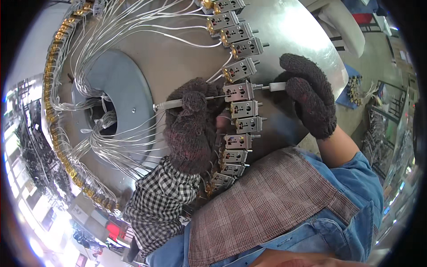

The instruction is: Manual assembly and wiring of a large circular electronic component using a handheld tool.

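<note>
Dark knitted gloves cover both hands. My left hand (190, 127) is closed around a slim screwdriver with a pale translucent handle (171, 104). Its thin shaft reaches the left side of a small silver metal control unit (239, 92), which looks like a thermostat. From the opposite side, my right hand (310, 95) grips a white-handled screwdriver (278, 86), its shaft lined up with that unit's spindle; whether the tip sits in it is too small to tell. More such units (244, 109) stand in a curved row along the metal table's edge, several with white wires attached.
A grey ring-shaped hub (138, 84) rises from the round metal table (187, 58), with bundles of white wires (115, 151) coming out of its middle. Brass-coloured parts (50, 80) line the far left rim. A pale chair (344, 24) stands beyond the table at upper right.
</note>
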A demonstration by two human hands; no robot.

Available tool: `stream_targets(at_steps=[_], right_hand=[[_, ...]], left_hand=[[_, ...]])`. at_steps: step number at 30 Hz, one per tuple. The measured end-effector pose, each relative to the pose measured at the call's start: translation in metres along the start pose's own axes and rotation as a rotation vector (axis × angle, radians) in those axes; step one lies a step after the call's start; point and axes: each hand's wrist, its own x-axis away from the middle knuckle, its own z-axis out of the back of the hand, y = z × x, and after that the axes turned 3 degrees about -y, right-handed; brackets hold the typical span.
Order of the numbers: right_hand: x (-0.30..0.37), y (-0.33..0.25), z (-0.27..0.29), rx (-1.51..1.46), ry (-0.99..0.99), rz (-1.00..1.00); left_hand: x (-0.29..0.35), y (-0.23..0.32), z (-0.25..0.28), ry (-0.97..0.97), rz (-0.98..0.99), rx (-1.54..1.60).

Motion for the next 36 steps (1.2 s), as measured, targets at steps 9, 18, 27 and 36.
stream_targets(at_steps=[9,18,27,36], right_hand=[[0.002,-0.001,-0.005,-0.197,-0.022,-0.030],[0.000,-0.006,-0.001,0.176,-0.013,0.075],[0.000,0.004,0.004,0.064,-0.053,0.075],[-0.003,0.001,0.007,0.246,-0.038,0.199]], left_hand=[[0.005,0.002,0.003,0.057,-0.092,-1.002],[0.000,0.000,0.008,0.010,-0.249,-1.211],[0.000,0.003,0.008,0.068,-0.042,-0.388],[0.001,-0.006,0.012,0.062,-0.211,-0.595]])
